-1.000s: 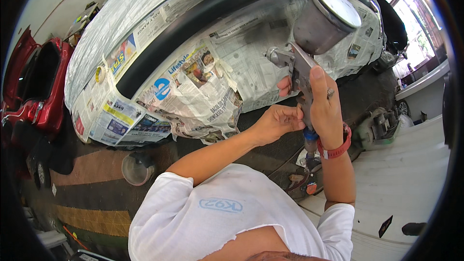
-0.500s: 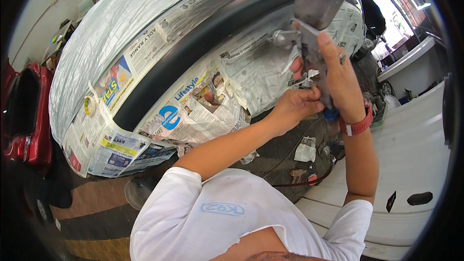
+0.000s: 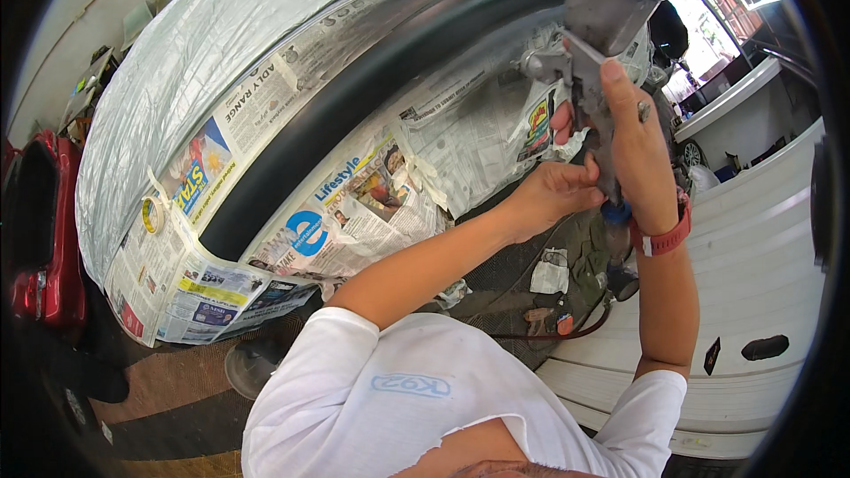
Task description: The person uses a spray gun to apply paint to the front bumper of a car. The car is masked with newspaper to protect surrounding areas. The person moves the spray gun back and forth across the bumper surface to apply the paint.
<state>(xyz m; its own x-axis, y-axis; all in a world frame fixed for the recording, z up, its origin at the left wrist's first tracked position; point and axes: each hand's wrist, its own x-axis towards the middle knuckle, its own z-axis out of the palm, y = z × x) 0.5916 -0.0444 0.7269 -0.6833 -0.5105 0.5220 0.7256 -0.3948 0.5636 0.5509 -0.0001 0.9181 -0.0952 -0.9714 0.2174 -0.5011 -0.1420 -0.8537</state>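
My right hand (image 3: 630, 137), with a red watch on the wrist, grips a grey metal spray gun (image 3: 589, 84) upright, its cup (image 3: 609, 4) on top and a blue fitting (image 3: 617, 212) below the handle. My left hand (image 3: 553, 195) has finger and thumb pinched at the lower part of the gun's handle; what exactly they grip is partly hidden. Beyond the gun a long black trim strip (image 3: 292, 133) curves between masking of newspaper (image 3: 372, 195) and crinkled silver plastic sheet (image 3: 159, 71). A yellow tape roll (image 3: 154, 215) sits on the paper near the strip's left end.
A red car (image 3: 55, 235) stands at the far left. A plastic bucket (image 3: 248, 372) sits on the matted floor below. A white ribbed panel (image 3: 753, 292) lies at the right, near a dark hose (image 3: 589, 326), paper scraps (image 3: 549, 273) and a counter (image 3: 726, 93) by a bright opening.
The gun and both hands have moved to the right and up in view, while my view has shifted over the masked car. Both hands stay on the gun.
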